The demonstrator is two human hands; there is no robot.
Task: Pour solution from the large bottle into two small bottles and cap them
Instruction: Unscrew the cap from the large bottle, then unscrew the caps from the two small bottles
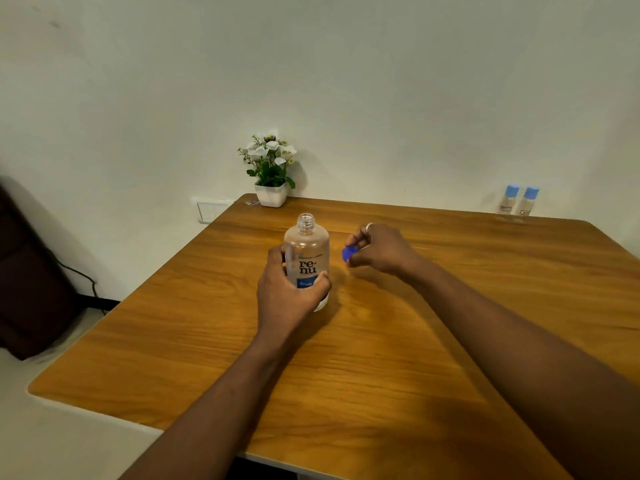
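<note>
Gripping the bottle (307, 249) low over its label, your left hand (290, 293) has thumb and fingers curled round it. It stands upright and uncapped near the middle of the table (381, 362). Just to its right, your right hand (382, 249) pinches the blue cap (348, 253) between thumb and fingertips, clear of the bottle. Farther back, a plant (271, 174) sits at the far left corner, and two blue-topped small bottles (508, 201) stand side by side at the far right edge.
</note>
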